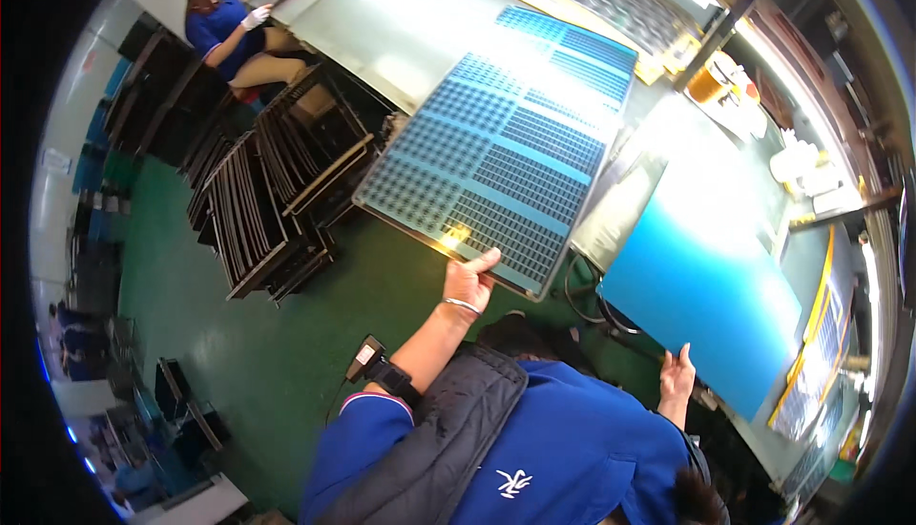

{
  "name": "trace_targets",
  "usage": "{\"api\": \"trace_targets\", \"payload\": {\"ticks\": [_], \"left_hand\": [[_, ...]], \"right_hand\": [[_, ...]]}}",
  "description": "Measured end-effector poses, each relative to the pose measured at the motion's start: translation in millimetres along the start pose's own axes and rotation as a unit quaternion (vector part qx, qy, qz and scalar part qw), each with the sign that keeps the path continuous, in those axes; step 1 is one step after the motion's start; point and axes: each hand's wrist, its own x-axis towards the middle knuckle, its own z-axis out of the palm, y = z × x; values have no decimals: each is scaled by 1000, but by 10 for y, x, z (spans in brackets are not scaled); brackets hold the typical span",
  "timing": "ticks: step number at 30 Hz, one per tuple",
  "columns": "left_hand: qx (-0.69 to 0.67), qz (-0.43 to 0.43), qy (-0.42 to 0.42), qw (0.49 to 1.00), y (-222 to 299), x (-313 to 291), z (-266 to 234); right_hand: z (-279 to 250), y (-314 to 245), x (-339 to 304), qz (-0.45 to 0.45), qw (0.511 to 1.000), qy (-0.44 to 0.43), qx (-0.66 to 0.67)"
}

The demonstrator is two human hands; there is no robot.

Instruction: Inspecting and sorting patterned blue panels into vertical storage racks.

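Observation:
My left hand [468, 282] grips the near edge of a large rectangular panel [534, 167], thumb on top and fingers underneath. The panel is blue with rows of small dark repeated patterns, and a thin border runs around it. It is tilted over the corner of the bench, and glare washes out part of its far half. To the right, my right hand [677, 372] pinches the near edge of a plain bright blue sheet [701, 282], which reaches over the right-hand bench. Strong light whitens the sheet's far end.
A pale workbench [382, 38] runs toward the back left, where a person [234, 29] sits. Dark slotted racks [253, 210] stand on the green floor [191, 267] at left. Yellow-edged sheets [811, 363] lie at right, near an orange-yellow container [711, 81] and a slanted metal bar [730, 19].

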Motion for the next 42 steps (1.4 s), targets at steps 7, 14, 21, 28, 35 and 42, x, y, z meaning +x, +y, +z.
{"api": "trace_targets", "payload": {"ticks": [7,14,21,28,35,42], "left_hand": [[-7,5,23,1000,169,-76,105],[-1,29,-17,999,549,-11,-119],[30,13,-151,988,546,537,-869],[-3,-116,-109,987,195,1308,-661],[146,-89,-2,985,148,1418,-691],[521,427,28,738,-401,734,-104]], "right_hand": [[194,-66,84,44,999,21,1],[63,13,189,-9,999,-39,20],[178,94,220,26,999,-15,29],[248,7,156,8,999,18,36],[281,30,137,4,998,6,64],[167,31,46,-5,994,0,106]]}}
